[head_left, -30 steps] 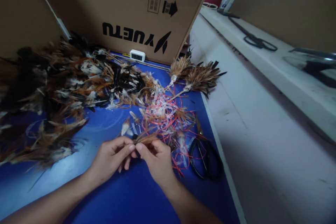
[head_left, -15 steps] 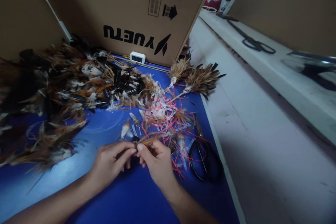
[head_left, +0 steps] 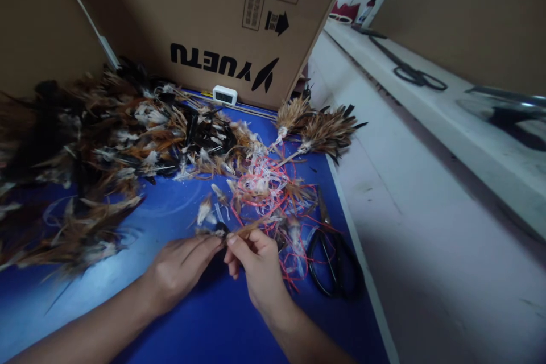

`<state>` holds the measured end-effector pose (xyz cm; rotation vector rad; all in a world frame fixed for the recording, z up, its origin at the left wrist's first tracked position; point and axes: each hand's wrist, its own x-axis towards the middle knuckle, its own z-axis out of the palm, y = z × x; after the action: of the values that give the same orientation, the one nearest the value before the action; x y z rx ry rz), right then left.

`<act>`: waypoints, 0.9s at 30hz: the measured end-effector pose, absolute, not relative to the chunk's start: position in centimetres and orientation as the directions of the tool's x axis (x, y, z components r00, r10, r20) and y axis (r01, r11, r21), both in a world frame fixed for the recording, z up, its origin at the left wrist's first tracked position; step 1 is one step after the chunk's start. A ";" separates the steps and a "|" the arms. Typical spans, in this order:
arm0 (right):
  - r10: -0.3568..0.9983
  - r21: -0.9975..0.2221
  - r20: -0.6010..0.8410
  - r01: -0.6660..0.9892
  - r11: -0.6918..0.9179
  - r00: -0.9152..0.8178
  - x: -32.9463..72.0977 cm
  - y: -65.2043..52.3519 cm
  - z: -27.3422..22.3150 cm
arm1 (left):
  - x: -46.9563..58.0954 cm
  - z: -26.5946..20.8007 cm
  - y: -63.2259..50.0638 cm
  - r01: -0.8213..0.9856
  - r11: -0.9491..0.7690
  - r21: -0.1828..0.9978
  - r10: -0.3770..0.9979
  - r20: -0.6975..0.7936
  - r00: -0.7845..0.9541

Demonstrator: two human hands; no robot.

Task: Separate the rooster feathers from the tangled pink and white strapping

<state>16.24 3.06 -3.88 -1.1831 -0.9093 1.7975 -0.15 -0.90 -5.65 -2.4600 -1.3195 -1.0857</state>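
Note:
My right hand (head_left: pixel 258 261) pinches a small bunch of brown feathers (head_left: pixel 252 228) between thumb and fingers, the tips pointing right. Against its base end, my left hand (head_left: pixel 183 267) has its fingers pressed together, its thumb hidden underneath. A pale bit of fluff (head_left: pixel 203 231) shows just beyond the left fingers, beside a small black piece (head_left: pixel 220 228). Behind the hands, a tangle of pink and white string (head_left: pixel 264 182) lies mixed with loose feathers. Black-handled scissors (head_left: pixel 330 259) rest to the right of my right hand.
A big heap of brown, black and white feathers (head_left: pixel 128 125) covers the blue tabletop's (head_left: pixel 205 318) left and back. Two feather dusters (head_left: pixel 328 128) lie at the back right. A cardboard box (head_left: pixel 205 11) and a small white digital display (head_left: pixel 224 95) stand behind. A ledge (head_left: pixel 426 102) holds more scissors (head_left: pixel 416 75).
My left hand has turned over, so its back faces up and the thumb has gone from sight. The bunch in my right hand has shifted slightly to the right.

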 end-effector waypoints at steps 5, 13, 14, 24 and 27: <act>0.880 -0.859 -0.384 -0.241 -0.452 -0.281 16.3 3.1 -4.0 | -0.6 -6.0 -1.0 0.772 -0.616 0.156 0.653 0.649 0.390; 0.944 -0.952 -0.063 -0.266 -0.155 -0.325 18.2 4.0 -3.3 | 0.3 -3.3 -0.6 0.738 -0.313 0.598 0.877 0.481 -0.018; 0.955 -0.952 -0.044 -0.279 -0.130 -0.295 18.4 4.3 -3.4 | 0.3 -3.0 -0.5 0.665 -0.231 0.710 0.919 0.384 -0.091; 0.977 -0.938 -0.055 -0.346 0.021 0.207 20.5 7.2 -3.3 | -0.3 -3.4 0.7 0.101 0.114 0.988 0.950 -0.079 -0.301; 0.983 -0.899 -0.087 -0.438 -0.008 0.162 20.4 7.5 -3.1 | -0.4 -3.7 0.7 0.067 0.096 0.993 0.947 -0.071 -0.312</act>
<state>20.42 7.45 -3.10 -0.9860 -0.7255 1.2933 -0.36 0.69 -3.66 -1.8199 -2.6933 -2.3287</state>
